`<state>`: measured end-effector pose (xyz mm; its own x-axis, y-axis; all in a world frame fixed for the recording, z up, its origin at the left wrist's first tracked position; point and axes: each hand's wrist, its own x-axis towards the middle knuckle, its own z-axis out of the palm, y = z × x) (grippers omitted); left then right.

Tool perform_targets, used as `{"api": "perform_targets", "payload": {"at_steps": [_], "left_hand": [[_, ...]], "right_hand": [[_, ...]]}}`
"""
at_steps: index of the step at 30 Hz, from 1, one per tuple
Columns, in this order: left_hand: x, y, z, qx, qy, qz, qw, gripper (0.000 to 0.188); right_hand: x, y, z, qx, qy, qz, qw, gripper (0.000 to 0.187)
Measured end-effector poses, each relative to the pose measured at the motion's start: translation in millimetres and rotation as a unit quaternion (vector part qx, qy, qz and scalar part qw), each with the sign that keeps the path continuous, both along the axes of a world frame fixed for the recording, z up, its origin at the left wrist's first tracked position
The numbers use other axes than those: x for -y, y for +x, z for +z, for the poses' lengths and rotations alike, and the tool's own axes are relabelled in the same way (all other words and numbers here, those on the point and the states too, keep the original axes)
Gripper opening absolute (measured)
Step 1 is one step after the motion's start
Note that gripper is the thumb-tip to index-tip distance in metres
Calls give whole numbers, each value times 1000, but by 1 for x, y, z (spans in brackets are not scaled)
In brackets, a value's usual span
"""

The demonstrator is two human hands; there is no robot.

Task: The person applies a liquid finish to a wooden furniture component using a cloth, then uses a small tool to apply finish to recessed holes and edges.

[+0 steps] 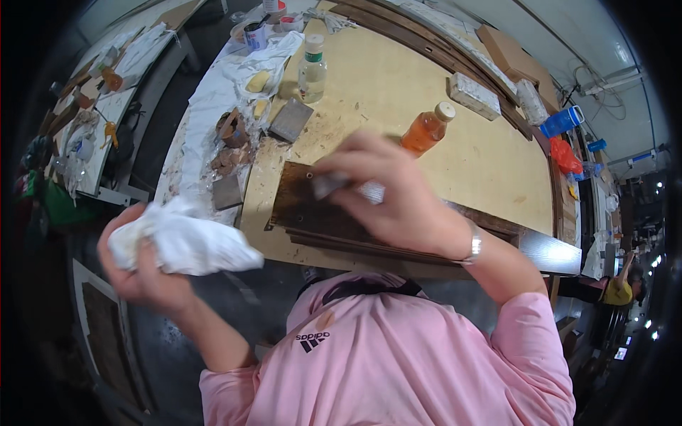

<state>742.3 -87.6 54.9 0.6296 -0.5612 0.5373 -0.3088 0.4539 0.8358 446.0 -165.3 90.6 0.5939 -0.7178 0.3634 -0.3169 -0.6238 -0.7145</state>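
Note:
My left hand (142, 273) is closed around a bunched white cloth (195, 238), held off the left side of the table. Over the near end of a dark brown wooden board (290, 195), my right hand (398, 192) grips a small grey piece, blurred by motion, so its kind cannot be made out. A whitish bit also shows under the fingers. The board lies along the table's near edge with more dark wood beneath it, and small holes show near its left end. Whether the grey piece touches the board is unclear.
Beyond my right hand stands a bottle of orange liquid (425, 131). A clear bottle (312, 71) and a grey block (291, 119) sit farther left on the pale tabletop (369, 78). White sheeting (192, 135) with scraps covers the left side. Long dark boards line the far edge.

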Motion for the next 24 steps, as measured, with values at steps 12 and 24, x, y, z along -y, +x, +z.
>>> {"api": "perform_targets", "payload": {"at_steps": [12, 24], "left_hand": [[-60, 22, -16, -54, 4, 5, 999, 39], [-25, -97, -15, 466, 188, -280, 818, 67]], "right_hand": [[47, 52, -31, -155, -156, -91, 971, 8], [44, 72, -31, -128, -40, -201, 970, 24]]}}
